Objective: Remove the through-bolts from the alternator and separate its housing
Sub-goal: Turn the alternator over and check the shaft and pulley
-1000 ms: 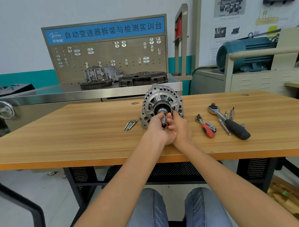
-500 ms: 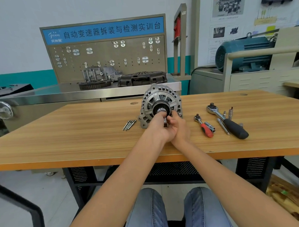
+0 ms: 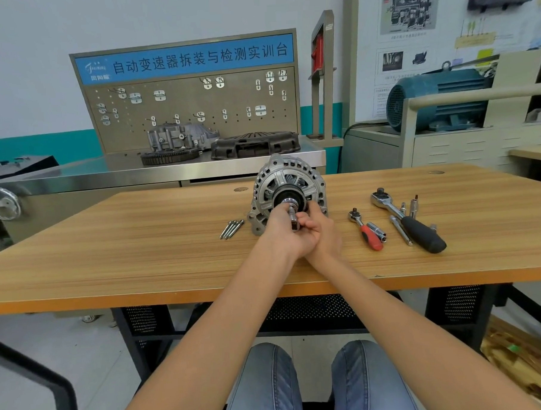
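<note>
On the wooden table (image 3: pixel 141 257), dead centre, sits the alternator (image 3: pixel 288 185), standing on its edge with the front face and shaft end pointing at the person. Both hands are bunched together right in front of it. Left hand (image 3: pixel 284 232) has its fingers curled around a small chrome socket (image 3: pixel 293 220) sticking off the shaft end, and the right hand (image 3: pixel 321 230) is tucked against the left one with its fingers curled at the alternator's lower front; can't tell exactly what it's gripping, since the fingers hide it.

Just left of the alternator are the through-bolts (image 3: pixel 231 229), a little bunch of long thin ones lying side by side on the table, so those look to be out already. The housing looks to be in one piece.

Right of the alternator there's a small ratchet with a red handle (image 3: pixel 366 231), with a loose socket (image 3: pixel 377 231) just beside it. Further right is a bigger ratchet with a black handle (image 3: pixel 409 222), an extension bar (image 3: pixel 400 230) lying alongside it, and a couple of small bits (image 3: pixel 413 206) standing upright near its head.
</note>
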